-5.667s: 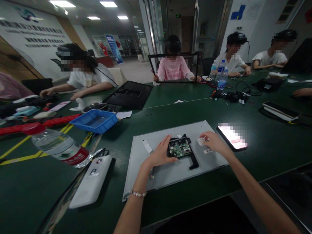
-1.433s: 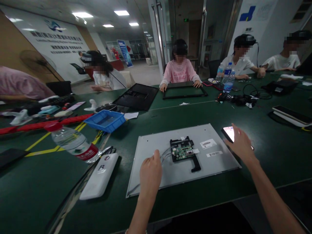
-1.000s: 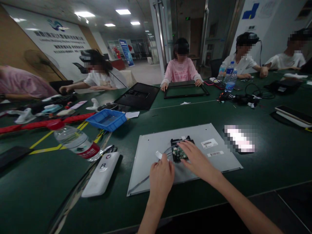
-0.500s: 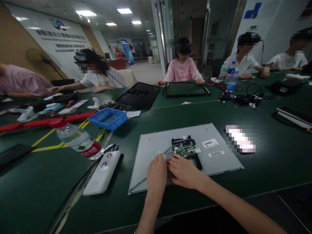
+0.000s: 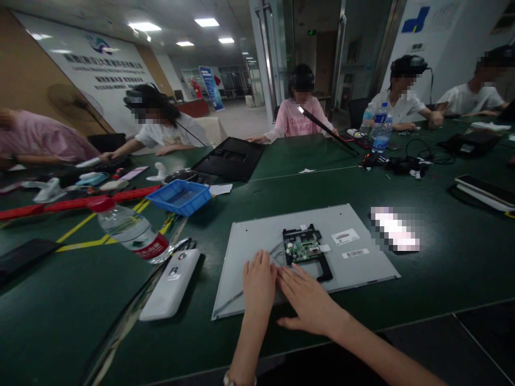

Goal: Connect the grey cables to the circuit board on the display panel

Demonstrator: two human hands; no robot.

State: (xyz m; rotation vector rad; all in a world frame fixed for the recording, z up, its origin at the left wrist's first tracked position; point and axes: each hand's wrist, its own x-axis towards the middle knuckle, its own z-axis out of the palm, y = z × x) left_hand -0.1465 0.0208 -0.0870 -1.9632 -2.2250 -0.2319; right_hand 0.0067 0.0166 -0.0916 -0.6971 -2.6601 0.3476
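Listing ours: one panel [image 5: 261, 233], long axis crosswise before us, on the surface [image 5: 322, 179]; one board [image 5: 301, 250] upon it, beyond our right hand [image 5: 311, 303], the nearer, flat, thumb apart; left hand [image 5: 259, 284] palm down, fingers extended, beside cables [image 5: 277, 249].

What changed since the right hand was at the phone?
Right hand moved left from the phone to the panel, beside the left hand, where a white strip no longer shows clearly. Opposite, the black frame turned edge-on. Circuit board and red-capped bottle stayed.
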